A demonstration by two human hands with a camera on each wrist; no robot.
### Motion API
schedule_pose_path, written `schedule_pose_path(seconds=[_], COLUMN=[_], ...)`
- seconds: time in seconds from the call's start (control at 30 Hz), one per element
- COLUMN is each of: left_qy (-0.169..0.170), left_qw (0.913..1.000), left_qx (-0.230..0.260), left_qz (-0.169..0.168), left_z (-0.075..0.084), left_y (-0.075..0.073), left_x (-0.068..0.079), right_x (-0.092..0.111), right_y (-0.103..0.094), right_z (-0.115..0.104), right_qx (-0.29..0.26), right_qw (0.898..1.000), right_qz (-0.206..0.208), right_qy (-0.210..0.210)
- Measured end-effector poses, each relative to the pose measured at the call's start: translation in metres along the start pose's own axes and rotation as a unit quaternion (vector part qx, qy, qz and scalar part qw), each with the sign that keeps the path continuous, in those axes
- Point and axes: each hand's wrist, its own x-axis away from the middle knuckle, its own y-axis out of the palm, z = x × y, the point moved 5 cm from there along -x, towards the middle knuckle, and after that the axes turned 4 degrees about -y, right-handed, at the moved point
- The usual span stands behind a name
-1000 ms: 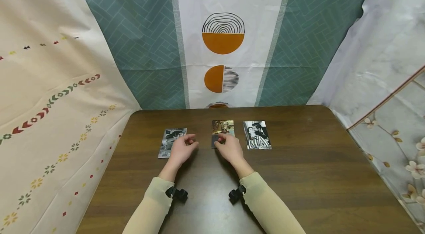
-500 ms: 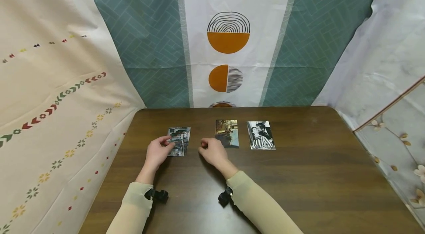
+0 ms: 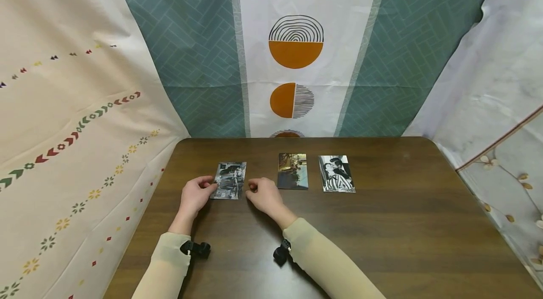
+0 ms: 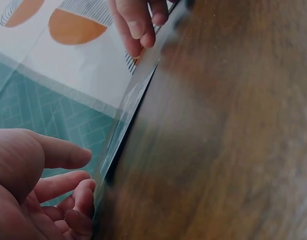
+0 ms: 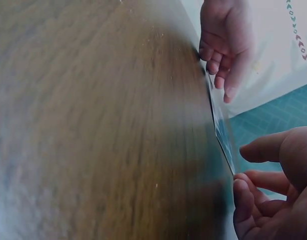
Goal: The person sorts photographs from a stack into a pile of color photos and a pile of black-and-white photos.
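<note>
A black-and-white photo card [image 3: 229,180] lies flat on the left part of the brown table, with a hand at each side. My left hand [image 3: 196,196] is at its left edge, fingertips overlapping the border. At the opposite edge is my right hand [image 3: 264,195], its fingertips close to the lower right border. In the left wrist view the left hand's thumb and fingers [image 4: 68,156] are apart beside the card's thin edge. A similar gap shows in the right wrist view, where the right hand's lower fingers [image 5: 243,197] meet the card's edge.
A coloured photo card [image 3: 292,171] lies right of the right hand, and a black-and-white photo of two people [image 3: 337,174] lies beyond it. The wooden table [image 3: 382,233] ends at a patterned curtain [image 3: 203,53]. Both wrists wear small black cameras.
The left hand moved off the left photo card to its left edge. My right hand moved left from the coloured card to the left card's right edge. The head view shifted slightly.
</note>
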Motion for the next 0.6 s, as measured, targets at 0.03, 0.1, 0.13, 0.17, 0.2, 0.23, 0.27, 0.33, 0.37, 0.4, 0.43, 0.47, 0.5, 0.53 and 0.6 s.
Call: schedule_pose_path(seconds=[0.03,0.1,0.13,0.17,0.2,0.23,0.27,0.33,0.37,0.4,0.43,0.47,0.5,0.53,0.6], left_qy=[-0.001,-0.002,0.000,0.001,0.002,0.004,0.007,0.011,0.013,0.014,0.015,0.016,0.016,0.017,0.020], left_qw=[1.0000,1.0000,1.0000,0.9999,0.9999,0.9998,0.9997,0.9994,0.9992,0.9991,0.9990,0.9989,0.9988,0.9988,0.9987], left_qx=[-0.001,-0.005,-0.009,-0.012,-0.017,-0.020,-0.025,-0.034,-0.037,-0.039,-0.041,-0.043,-0.045,-0.046,-0.047], left_qz=[0.000,0.001,0.000,0.000,0.000,0.000,-0.001,0.000,0.002,0.004,0.005,0.007,0.008,0.009,0.008], left_z=[0.000,0.000,0.000,0.000,0.000,0.000,0.000,0.000,0.000,0.000,-0.001,-0.001,-0.001,-0.001,0.000], left_y=[0.000,0.000,0.000,0.000,0.000,0.001,0.001,0.002,0.002,0.002,0.001,0.001,0.001,0.000,0.000], left_x=[0.000,-0.001,-0.001,-0.001,-0.001,-0.002,-0.002,-0.003,-0.003,-0.003,-0.003,-0.003,-0.003,-0.002,-0.002], right_x=[0.000,-0.001,-0.002,-0.003,-0.003,-0.004,-0.004,-0.005,-0.006,-0.007,-0.007,-0.008,-0.009,-0.010,-0.011], right_y=[0.001,0.004,0.005,0.007,0.008,0.010,0.011,0.013,0.014,0.015,0.016,0.016,0.016,0.016,0.016], right_z=[0.000,-0.001,-0.001,-0.002,-0.003,-0.003,-0.003,-0.003,-0.003,-0.002,-0.002,-0.001,0.000,0.000,0.001], right_qx=[-0.004,-0.010,-0.012,-0.015,-0.015,-0.017,-0.020,-0.028,-0.032,-0.035,-0.041,-0.042,-0.042,-0.043,-0.048], right_qw=[1.000,1.000,1.000,1.000,1.000,1.000,1.000,0.999,0.999,0.999,0.999,0.999,0.998,0.998,0.997], right_qz=[-0.002,-0.004,-0.005,-0.007,-0.008,-0.008,-0.009,-0.012,-0.013,-0.015,-0.016,-0.017,-0.018,-0.017,-0.019], right_qy=[0.002,0.004,0.005,0.008,0.008,0.009,0.010,0.015,0.018,0.020,0.025,0.030,0.034,0.039,0.050])
